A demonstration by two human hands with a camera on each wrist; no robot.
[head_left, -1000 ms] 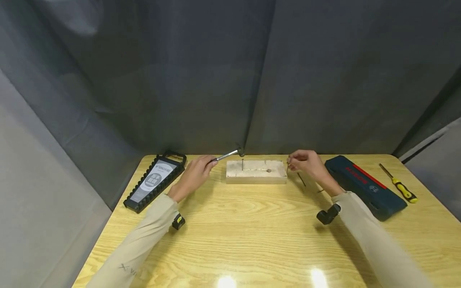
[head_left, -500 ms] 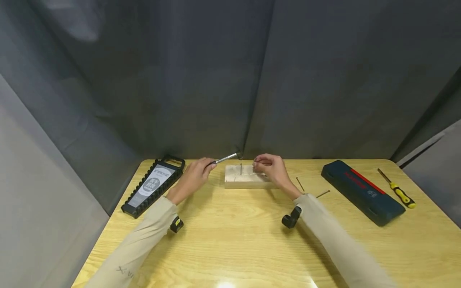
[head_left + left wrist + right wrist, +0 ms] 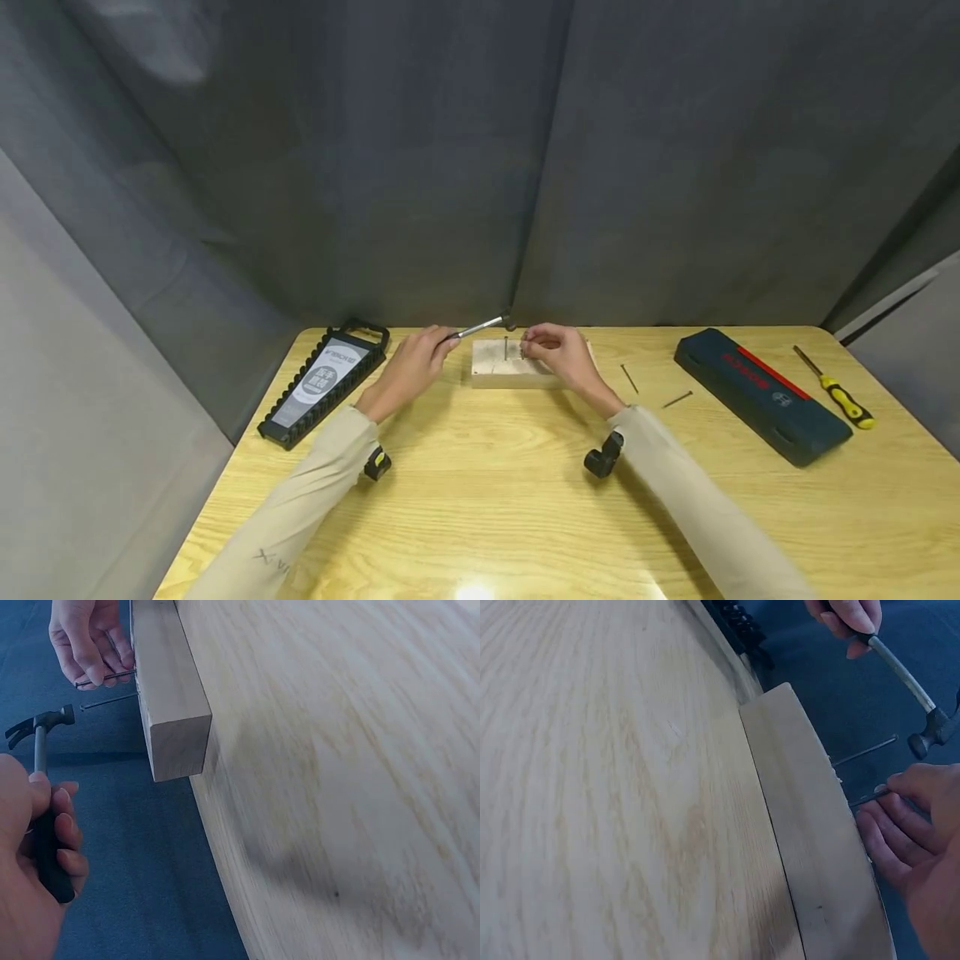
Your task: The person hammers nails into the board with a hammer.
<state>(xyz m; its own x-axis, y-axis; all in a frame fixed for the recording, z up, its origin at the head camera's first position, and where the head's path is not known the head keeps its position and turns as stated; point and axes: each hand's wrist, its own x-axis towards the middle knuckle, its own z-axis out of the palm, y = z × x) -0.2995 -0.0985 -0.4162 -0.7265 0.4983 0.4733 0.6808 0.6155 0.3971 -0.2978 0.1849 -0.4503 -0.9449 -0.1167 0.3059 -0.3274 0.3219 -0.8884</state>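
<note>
A pale wooden block (image 3: 516, 381) lies near the back edge of the table. One nail (image 3: 109, 701) stands up from its top, left of the middle. Just to the right of that, my right hand (image 3: 564, 357) pinches a second nail (image 3: 868, 798) between thumb and fingers, its tip against the block's top. My left hand (image 3: 411, 368) grips a claw hammer (image 3: 40, 754) by its black handle. In the head view the hammer's head (image 3: 507, 320) hangs just above and behind the standing nail, apart from it. My right fingers partly hide the block in the head view.
Two loose nails, one nearer (image 3: 678, 399) and one farther (image 3: 629, 378), lie right of the block. Beyond them are a dark blue case (image 3: 765, 400) with a red stripe and a yellow-black screwdriver (image 3: 846, 402). A black wrench rack (image 3: 322, 379) lies at left. Dark curtain (image 3: 420, 167) hangs behind.
My right hand has moved left with its nail, from the block's right end to beside the standing nail. The left hand still holds the hammer in nearly the same place.
</note>
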